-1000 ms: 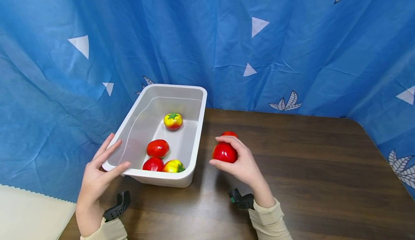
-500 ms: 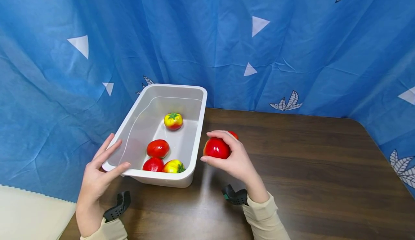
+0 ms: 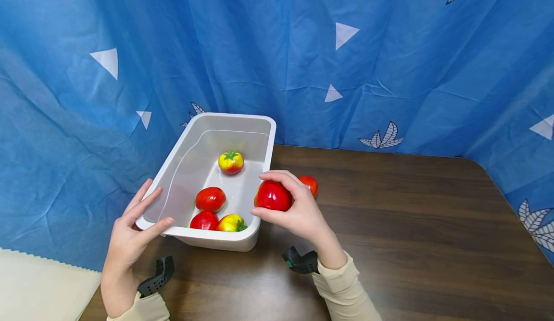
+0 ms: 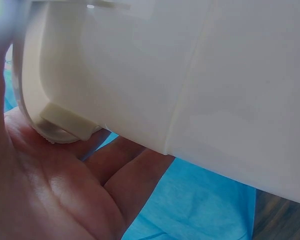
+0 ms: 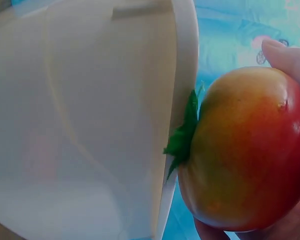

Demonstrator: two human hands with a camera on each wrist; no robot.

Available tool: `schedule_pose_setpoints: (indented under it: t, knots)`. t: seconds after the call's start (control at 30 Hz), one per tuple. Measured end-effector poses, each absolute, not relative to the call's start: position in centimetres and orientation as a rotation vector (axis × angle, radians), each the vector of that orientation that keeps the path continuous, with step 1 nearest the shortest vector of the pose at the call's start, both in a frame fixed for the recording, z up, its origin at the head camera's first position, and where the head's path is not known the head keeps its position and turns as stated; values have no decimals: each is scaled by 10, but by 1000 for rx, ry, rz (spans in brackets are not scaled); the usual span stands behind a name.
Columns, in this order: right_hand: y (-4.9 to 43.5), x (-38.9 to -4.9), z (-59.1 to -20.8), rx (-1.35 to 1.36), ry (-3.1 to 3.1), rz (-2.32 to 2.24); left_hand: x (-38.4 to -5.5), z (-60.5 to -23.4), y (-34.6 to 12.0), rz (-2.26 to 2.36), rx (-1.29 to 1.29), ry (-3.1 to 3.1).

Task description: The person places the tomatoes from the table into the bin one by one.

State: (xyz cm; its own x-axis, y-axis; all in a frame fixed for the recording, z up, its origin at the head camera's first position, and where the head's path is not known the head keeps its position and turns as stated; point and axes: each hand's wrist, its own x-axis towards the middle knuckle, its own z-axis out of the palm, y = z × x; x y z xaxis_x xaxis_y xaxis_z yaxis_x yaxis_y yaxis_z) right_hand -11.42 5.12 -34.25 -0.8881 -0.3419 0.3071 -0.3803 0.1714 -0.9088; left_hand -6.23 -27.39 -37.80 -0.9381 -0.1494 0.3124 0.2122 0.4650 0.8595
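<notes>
One tomato [image 3: 274, 196] at the right rim of the tub [image 3: 207, 234], our right hand [image 3: 305, 212] curled round it; our left hand [image 3: 130, 230] (fingers spread) touching a corner; we'd best clear that edge, lower gently

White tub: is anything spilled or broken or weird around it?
Nothing looks spilled or broken. The only slightly odd one out is the red fruit lying on the table, right of the white tub: four others are inside the tub, and the right grip holds another fruit by its rim.
</notes>
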Motion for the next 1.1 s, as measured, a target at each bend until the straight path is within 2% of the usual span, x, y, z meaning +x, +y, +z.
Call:
schedule_pose_setpoints:
  t: [1.1]
  knots:
    - [11,-109,-338,972,-2327,1820,-64,-378,-274,-1502,-85,-2349]
